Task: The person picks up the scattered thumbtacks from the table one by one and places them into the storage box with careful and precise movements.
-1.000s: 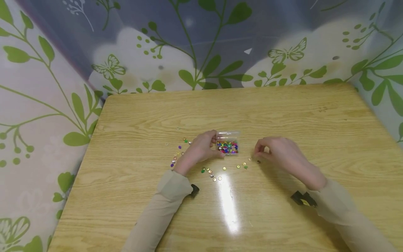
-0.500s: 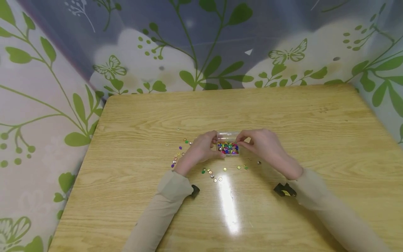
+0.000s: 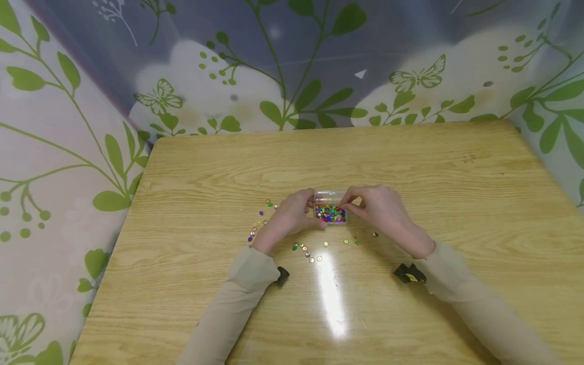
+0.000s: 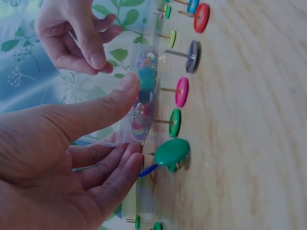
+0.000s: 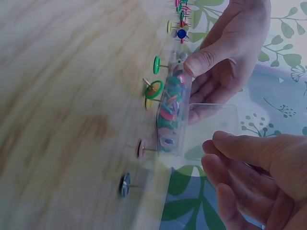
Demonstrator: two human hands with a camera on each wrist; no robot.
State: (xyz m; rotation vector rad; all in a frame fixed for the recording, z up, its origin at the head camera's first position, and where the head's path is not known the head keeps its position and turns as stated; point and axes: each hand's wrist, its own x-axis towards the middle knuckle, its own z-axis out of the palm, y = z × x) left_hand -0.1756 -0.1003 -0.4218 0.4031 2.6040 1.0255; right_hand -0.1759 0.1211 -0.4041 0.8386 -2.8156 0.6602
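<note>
A small clear plastic box (image 3: 330, 215) with its lid (image 3: 329, 195) raised stands on the table, full of colourful thumbtacks. My left hand (image 3: 292, 215) holds the box by its left end, thumb at the near side and fingers behind. Over the box's right end is my right hand (image 3: 380, 215), thumb and forefinger tips brought close together. No tack shows plainly between those fingertips in the right wrist view. Loose tacks lie point up in front of the box, among them a green thumbtack (image 4: 175, 122), a pink thumbtack (image 4: 181, 92) and a silver thumbtack (image 5: 125, 185).
Several more tacks lie scattered left of the left hand, including a purple thumbtack (image 3: 250, 239). Others lie near the table's middle, such as a gold thumbtack (image 3: 319, 258). The wooden table (image 3: 433, 162) meets a leaf-patterned curtain (image 3: 310, 66) at the back.
My right hand has moved left from the table beside the tacks to the box's right end, then slightly further over it. The left hand stays on the box.
</note>
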